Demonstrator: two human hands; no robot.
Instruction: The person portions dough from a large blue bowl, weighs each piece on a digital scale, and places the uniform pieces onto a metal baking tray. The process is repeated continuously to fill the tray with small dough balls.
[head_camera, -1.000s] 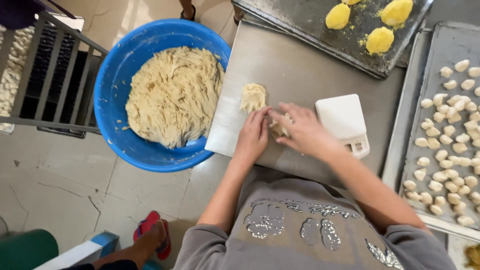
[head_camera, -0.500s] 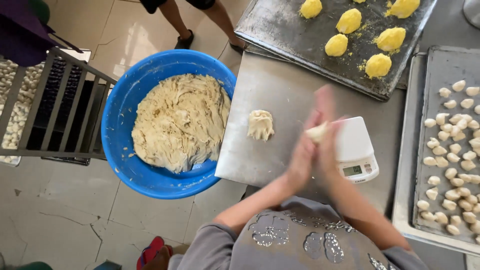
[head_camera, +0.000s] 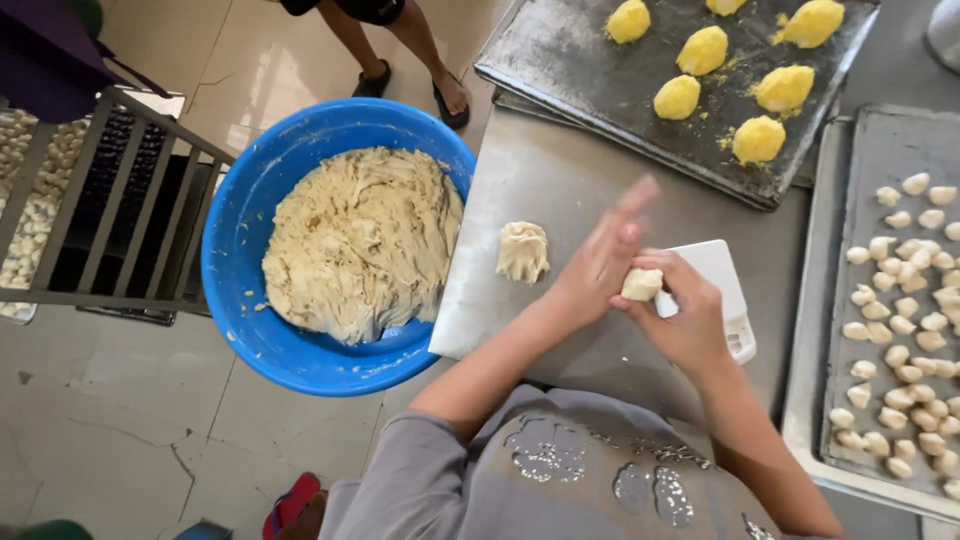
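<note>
A small pale dough ball (head_camera: 641, 284) sits between my two palms above the steel table (head_camera: 560, 180). My left hand (head_camera: 600, 262) presses against it with fingers stretched and blurred. My right hand (head_camera: 685, 310) cups it from below and the right. Just behind my right hand lies a small white scale (head_camera: 722, 282). A loose lump of dough (head_camera: 522, 251) rests on the table to the left of my hands. A big blue bowl (head_camera: 240, 270) full of pale dough stands off the table's left edge.
A dark baking tray (head_camera: 590, 90) with several yellow dough mounds lies at the back. A tray (head_camera: 835, 250) of several small pale dough pieces is at the right. A metal rack (head_camera: 120, 210) stands at left. Another person's feet (head_camera: 450, 95) stand beyond the bowl.
My hands lifted a piece of dough off the table beside the lump and came together in front of the scale. They now roll it between the palms.
</note>
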